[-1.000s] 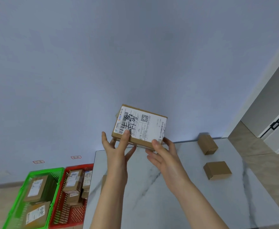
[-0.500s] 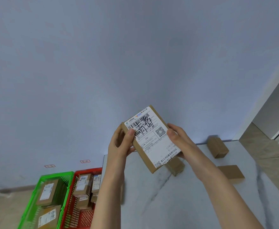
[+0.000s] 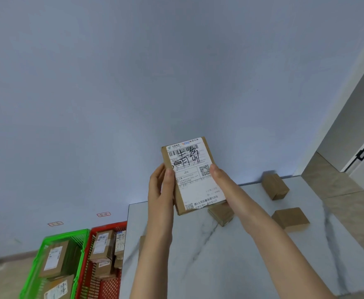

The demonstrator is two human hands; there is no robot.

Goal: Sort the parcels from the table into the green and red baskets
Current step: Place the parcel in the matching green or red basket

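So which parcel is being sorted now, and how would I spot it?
Find the white marble table; above its far edge a left hand and a right hand hold up one flat brown parcel. Unlike the plain boxes lying on the table, it shows a white shipping label with black handwriting scrawled across it.

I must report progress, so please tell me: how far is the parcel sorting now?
Done: two parcels lie in the green basket, several in the red basket. In hand: the left hand and right hand hold one labelled parcel above the table. Left: three brown parcels on the table, perhaps a fourth behind the left arm.
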